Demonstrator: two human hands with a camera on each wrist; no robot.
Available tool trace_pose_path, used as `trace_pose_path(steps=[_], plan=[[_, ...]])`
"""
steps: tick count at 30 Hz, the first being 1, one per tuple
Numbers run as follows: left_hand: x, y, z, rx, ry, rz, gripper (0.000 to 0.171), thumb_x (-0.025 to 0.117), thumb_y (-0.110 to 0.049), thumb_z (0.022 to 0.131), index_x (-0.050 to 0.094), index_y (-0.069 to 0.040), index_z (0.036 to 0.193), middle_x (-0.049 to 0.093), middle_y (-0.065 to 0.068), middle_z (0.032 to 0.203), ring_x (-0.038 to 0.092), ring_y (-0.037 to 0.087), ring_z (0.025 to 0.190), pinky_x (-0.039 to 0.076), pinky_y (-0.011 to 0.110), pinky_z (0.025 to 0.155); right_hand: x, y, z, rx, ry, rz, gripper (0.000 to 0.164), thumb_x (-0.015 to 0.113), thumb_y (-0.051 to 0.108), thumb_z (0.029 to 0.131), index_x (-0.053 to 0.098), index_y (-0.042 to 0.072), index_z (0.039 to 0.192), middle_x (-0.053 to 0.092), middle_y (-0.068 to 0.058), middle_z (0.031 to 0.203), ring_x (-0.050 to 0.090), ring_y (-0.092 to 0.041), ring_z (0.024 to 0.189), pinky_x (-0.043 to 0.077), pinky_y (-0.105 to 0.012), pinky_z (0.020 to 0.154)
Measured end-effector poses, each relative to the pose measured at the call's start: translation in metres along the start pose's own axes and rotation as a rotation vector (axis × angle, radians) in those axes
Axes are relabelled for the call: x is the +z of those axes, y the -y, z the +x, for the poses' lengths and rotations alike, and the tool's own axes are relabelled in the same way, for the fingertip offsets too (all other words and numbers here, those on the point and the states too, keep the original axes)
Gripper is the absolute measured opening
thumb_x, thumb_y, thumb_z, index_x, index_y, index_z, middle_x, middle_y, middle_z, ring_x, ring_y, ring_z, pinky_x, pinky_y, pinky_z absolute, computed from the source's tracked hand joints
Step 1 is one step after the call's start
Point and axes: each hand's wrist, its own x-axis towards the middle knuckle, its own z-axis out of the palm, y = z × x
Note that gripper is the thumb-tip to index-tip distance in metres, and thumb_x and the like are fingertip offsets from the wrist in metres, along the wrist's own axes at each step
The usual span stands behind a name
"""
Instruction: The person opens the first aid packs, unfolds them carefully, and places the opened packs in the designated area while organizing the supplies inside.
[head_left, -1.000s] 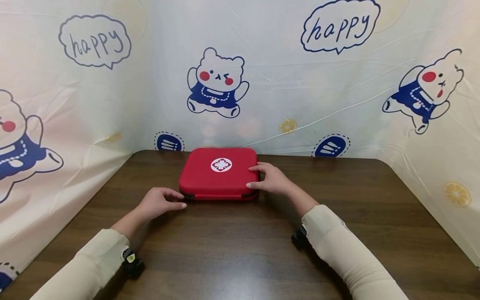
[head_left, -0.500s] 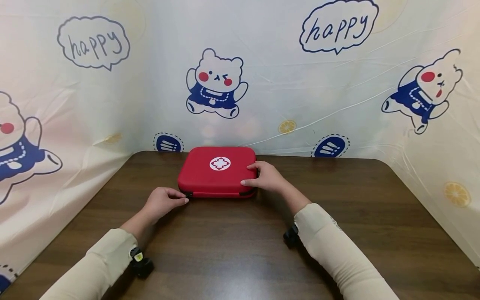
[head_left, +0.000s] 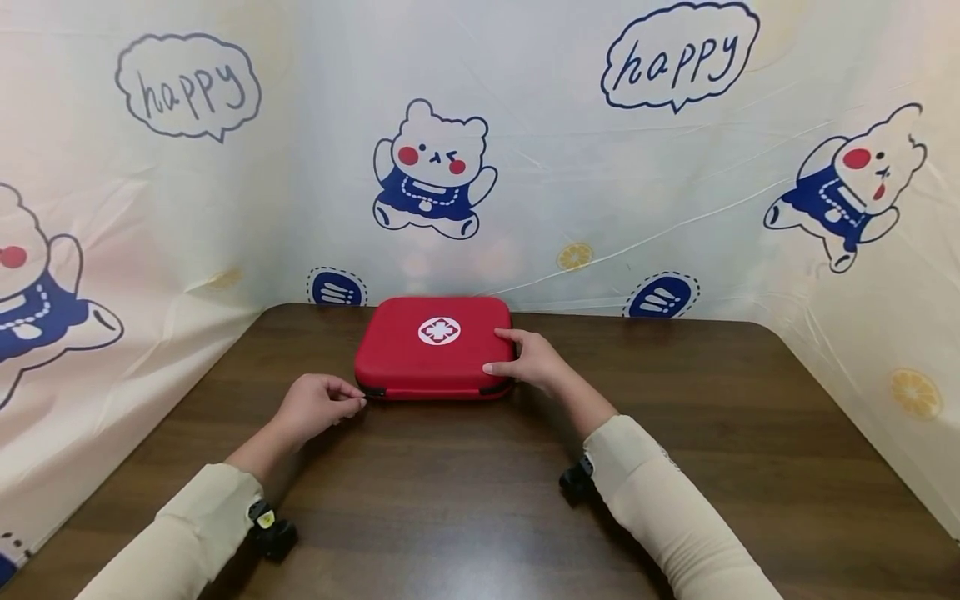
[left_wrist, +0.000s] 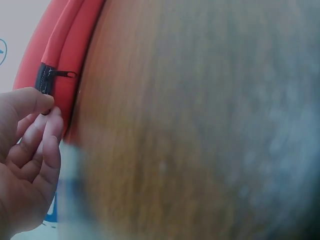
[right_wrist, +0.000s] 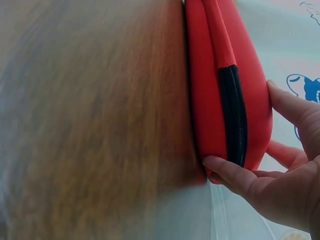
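A red first-aid case with a white cross emblem lies closed at the back of the table. At its front left corner, my left hand brings thumb and fingertips together in a pinch on the zipper. The left wrist view shows a dark bit of zipper pull between those fingertips, mostly hidden. Just above it, another black zipper pull sticks out free. My right hand grips the case's right side, thumb at the front corner and fingers over the lid. Black zipper tape runs beside that thumb.
The brown wooden table reaches a patterned cloth backdrop right behind the case. Cloth also hangs along the left and right sides. A small black camera is strapped at the left wrist, another at the right.
My left thumb and fingers, apart at the corner a second ago, have come together in a pinch on the zipper. The right hand and the case have shifted slightly left.
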Motion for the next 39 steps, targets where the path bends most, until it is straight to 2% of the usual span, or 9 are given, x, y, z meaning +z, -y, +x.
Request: trace_pose_path(steps=[5, 8, 12, 17, 27, 31, 36, 39], plan=[[-0.009, 0.003, 0.001, 0.061, -0.047, 0.118, 0.008, 0.076, -0.014, 0.083, 0.076, -0.006, 0.085, 0.069, 0.000, 0.074, 0.059, 0.014, 0.064, 0.051, 0.028, 0.057, 0.000, 0.001, -0.001, 0.019, 0.002, 0.008, 0.075, 0.081, 0.023, 0.079, 0.047, 0.016, 0.146, 0.048, -0.013, 0.138, 0.048, -0.029, 0.116, 0.057, -0.035, 0.077], [-0.015, 0.007, 0.003, 0.048, -0.053, 0.133, 0.008, 0.075, -0.014, 0.083, 0.076, -0.006, 0.086, 0.069, 0.000, 0.074, 0.059, 0.015, 0.065, 0.051, 0.028, 0.057, 0.001, 0.001, -0.002, 0.032, 0.006, 0.012, 0.075, 0.081, 0.022, 0.079, 0.047, 0.017, 0.146, 0.048, -0.013, 0.138, 0.047, -0.030, 0.117, 0.056, -0.036, 0.078], [-0.021, 0.013, 0.007, 0.010, -0.046, 0.134, 0.010, 0.075, -0.015, 0.084, 0.076, -0.006, 0.089, 0.069, 0.001, 0.076, 0.059, 0.016, 0.067, 0.052, 0.029, 0.059, 0.001, 0.002, -0.002, 0.035, 0.013, 0.026, 0.074, 0.081, 0.021, 0.080, 0.047, 0.018, 0.146, 0.048, -0.014, 0.138, 0.047, -0.030, 0.117, 0.056, -0.036, 0.078], [-0.026, 0.019, 0.015, -0.007, -0.039, 0.114, 0.014, 0.075, -0.017, 0.085, 0.077, -0.005, 0.092, 0.070, 0.003, 0.080, 0.059, 0.018, 0.068, 0.053, 0.029, 0.060, 0.002, 0.002, -0.002, 0.032, 0.010, 0.034, 0.073, 0.081, 0.021, 0.080, 0.048, 0.018, 0.145, 0.047, -0.013, 0.137, 0.047, -0.030, 0.117, 0.056, -0.036, 0.078], [-0.033, 0.024, 0.032, -0.023, -0.019, 0.092, 0.019, 0.075, -0.021, 0.087, 0.076, -0.006, 0.099, 0.070, 0.007, 0.088, 0.059, 0.021, 0.073, 0.054, 0.030, 0.064, 0.001, 0.001, -0.002, 0.031, 0.008, 0.067, 0.072, 0.080, 0.019, 0.080, 0.048, 0.019, 0.145, 0.047, -0.014, 0.139, 0.046, -0.030, 0.118, 0.056, -0.037, 0.079], [-0.034, 0.024, 0.036, -0.025, 0.012, 0.074, 0.017, 0.074, -0.018, 0.087, 0.076, -0.004, 0.098, 0.070, 0.007, 0.089, 0.060, 0.021, 0.074, 0.054, 0.030, 0.066, -0.002, 0.001, -0.001, 0.037, 0.037, 0.088, 0.073, 0.079, 0.018, 0.081, 0.047, 0.019, 0.146, 0.044, -0.015, 0.142, 0.044, -0.031, 0.121, 0.056, -0.038, 0.081], [-0.033, 0.025, 0.036, 0.007, 0.076, 0.027, 0.015, 0.075, -0.013, 0.086, 0.075, 0.000, 0.095, 0.070, 0.008, 0.088, 0.063, 0.019, 0.074, 0.057, 0.031, 0.067, -0.009, 0.000, 0.003, 0.034, 0.076, 0.076, 0.072, 0.078, 0.019, 0.082, 0.046, 0.020, 0.147, 0.041, -0.015, 0.144, 0.041, -0.032, 0.125, 0.055, -0.041, 0.084], [-0.030, 0.025, 0.035, 0.036, 0.101, 0.009, 0.014, 0.075, -0.011, 0.086, 0.075, 0.000, 0.094, 0.071, 0.007, 0.087, 0.063, 0.019, 0.073, 0.058, 0.031, 0.066, -0.013, -0.001, 0.006, 0.047, 0.072, 0.064, 0.068, 0.078, 0.019, 0.082, 0.050, 0.020, 0.144, 0.043, -0.014, 0.144, 0.043, -0.032, 0.122, 0.056, -0.040, 0.083]])
